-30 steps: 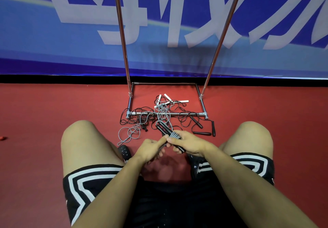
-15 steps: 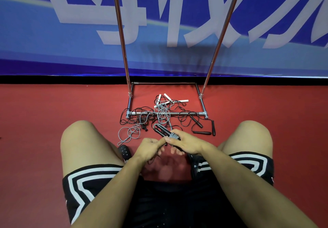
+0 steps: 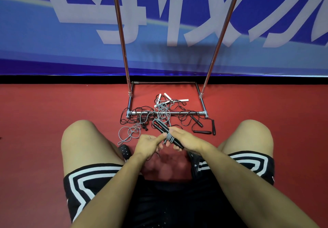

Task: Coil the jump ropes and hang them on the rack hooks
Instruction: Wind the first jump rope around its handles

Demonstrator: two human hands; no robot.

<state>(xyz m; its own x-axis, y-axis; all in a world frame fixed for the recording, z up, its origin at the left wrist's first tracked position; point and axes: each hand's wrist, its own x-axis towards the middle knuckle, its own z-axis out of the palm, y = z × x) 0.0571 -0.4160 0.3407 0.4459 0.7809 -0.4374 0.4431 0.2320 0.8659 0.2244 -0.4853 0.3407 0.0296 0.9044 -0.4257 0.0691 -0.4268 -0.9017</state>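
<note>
Banner (image 3: 53, 37) lettering is running off the top edge — unreadable. Rack (image 3: 122, 50) poles are being cut off too, hooks unseen. Right hand (image 3: 184, 138) is gripping black handles (image 3: 162, 129) wrapped in grey rope (image 3: 169, 138); left hand (image 3: 149, 145) is pinching that cord — other ropes (image 3: 177, 114) tangled at the rack's base.

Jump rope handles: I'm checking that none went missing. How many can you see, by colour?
White handles, inside the rack base: 4
Loose black handles, on the floor: 3
Held black handles, in the right hand: 2
Total: 9; the tangle may hide more.
</note>
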